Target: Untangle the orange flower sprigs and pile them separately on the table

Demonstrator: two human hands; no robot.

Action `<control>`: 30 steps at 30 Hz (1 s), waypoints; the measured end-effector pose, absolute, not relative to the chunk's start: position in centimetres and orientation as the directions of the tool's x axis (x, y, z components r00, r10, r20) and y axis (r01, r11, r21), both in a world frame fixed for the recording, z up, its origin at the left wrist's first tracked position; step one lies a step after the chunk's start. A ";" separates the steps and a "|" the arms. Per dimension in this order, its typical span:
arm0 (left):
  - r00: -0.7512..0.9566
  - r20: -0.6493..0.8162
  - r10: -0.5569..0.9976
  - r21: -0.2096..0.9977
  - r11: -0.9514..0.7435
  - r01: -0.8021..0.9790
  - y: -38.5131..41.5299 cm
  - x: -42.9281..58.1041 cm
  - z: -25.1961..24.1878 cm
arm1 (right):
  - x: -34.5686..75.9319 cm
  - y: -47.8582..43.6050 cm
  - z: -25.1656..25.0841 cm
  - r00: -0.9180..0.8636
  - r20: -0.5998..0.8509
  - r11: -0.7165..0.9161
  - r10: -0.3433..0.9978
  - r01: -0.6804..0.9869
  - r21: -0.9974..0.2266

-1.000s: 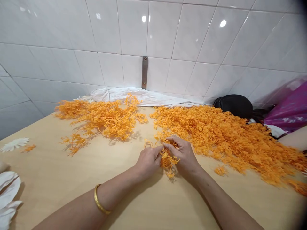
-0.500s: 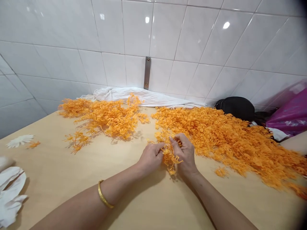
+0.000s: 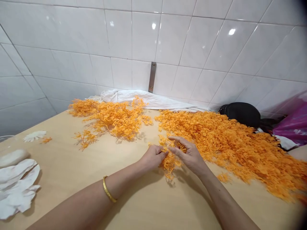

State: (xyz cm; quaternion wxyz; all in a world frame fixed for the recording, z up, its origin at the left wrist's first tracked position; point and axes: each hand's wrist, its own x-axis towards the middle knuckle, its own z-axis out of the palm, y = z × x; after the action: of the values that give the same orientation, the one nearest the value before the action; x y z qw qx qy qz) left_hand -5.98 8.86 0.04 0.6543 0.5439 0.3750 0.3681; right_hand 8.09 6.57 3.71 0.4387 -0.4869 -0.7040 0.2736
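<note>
Near the middle of the table, my left hand (image 3: 153, 157) pinches an orange branching piece (image 3: 170, 164) whose thin sprigs hang down past the fingers. My right hand (image 3: 188, 153) is at the right side of that piece, thumb and fingers apart around its upper sprigs. Behind and to the right spreads a large heap of similar orange pieces (image 3: 216, 137). A smaller orange pile (image 3: 117, 119) lies at the back left, with a loose sprig (image 3: 86, 138) in front of it.
White petal-like pieces (image 3: 19, 188) and a rounded pale object (image 3: 14, 158) lie at the left table edge. A white flower-shaped piece (image 3: 35, 136) is behind them. White cloth (image 3: 134, 97), a black bag (image 3: 241, 113) and a purple bag (image 3: 294, 121) stand along the tiled wall.
My right thumb and fingers have spread apart and drawn slightly right, off the orange piece. My left hand keeps its pinch. The whole view has shifted a little, with more of the left side showing.
</note>
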 end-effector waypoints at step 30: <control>0.401 -0.141 0.905 0.921 0.269 -0.283 9.3 -7.2 0.1 | 10.4 8.0 3.1 0.114 0.308 0.274 0.944 0.247 -0.930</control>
State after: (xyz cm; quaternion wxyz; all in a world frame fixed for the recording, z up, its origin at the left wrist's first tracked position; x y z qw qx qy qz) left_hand -7.16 9.32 0.09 0.7130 0.4381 0.3550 0.4167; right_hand 10.36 7.96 3.12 0.5444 -0.5105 -0.5834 0.3202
